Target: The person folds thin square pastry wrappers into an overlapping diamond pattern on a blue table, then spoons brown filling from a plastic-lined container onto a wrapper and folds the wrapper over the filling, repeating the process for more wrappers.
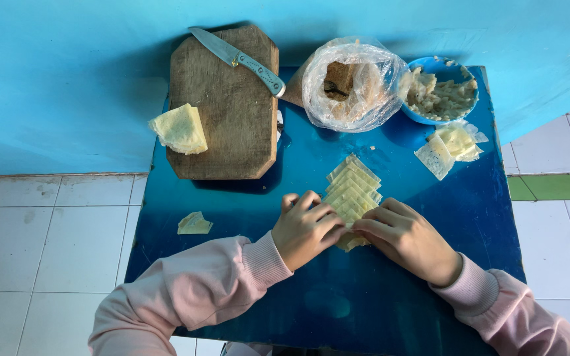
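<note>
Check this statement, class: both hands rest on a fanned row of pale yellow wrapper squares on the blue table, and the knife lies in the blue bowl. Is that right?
Not quite. The knife lies on the wooden cutting board, not in the blue bowl. The head view shows it. The rest holds: the left hand and right hand rest on the fanned wrapper squares on the blue table.

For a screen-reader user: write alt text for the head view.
Both hands, left hand and right hand, press a fanned row of pale yellow wrappers on a blue table; behind are a wooden board with knife.
</note>
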